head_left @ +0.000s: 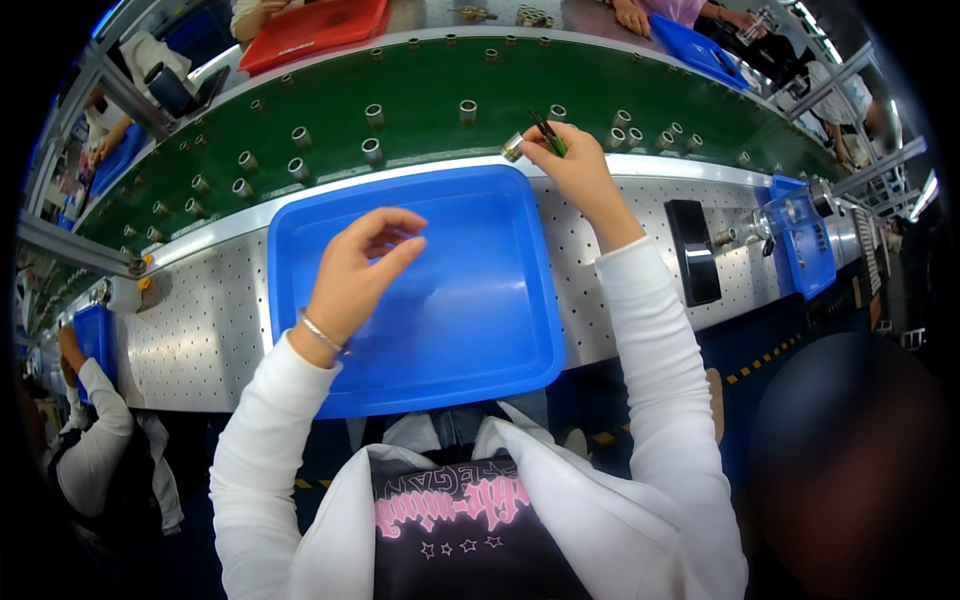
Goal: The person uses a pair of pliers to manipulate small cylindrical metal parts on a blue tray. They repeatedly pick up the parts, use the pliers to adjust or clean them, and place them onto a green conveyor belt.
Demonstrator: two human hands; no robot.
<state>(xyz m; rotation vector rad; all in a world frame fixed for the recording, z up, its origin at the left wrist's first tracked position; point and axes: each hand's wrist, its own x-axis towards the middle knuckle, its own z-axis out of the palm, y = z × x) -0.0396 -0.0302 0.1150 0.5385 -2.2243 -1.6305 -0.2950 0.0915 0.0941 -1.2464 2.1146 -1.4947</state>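
Note:
My left hand (362, 262) hovers over the blue plastic tray (450, 385), its fingers curved and apart, with nothing in them. Beyond the tray's far right corner, at the near edge of the green conveyor belt (420, 88), my right hand (572, 165) is closed. Its thumb and fingers pinch a short metal cylinder (513, 147). A thin tool with green handles and dark ends (549, 136) also sticks up from this hand; its exact kind is hard to make out. Similar metal cylinders, such as this one (372, 150), stand upright on the belt.
A perforated metal worktop (190, 340) carries the tray. To the right lie a black rectangular case (692, 252), a clear container (785, 213) and another blue tray (812, 262). Across the belt are a red tray (312, 32) and co-workers' hands; another person sits at the left.

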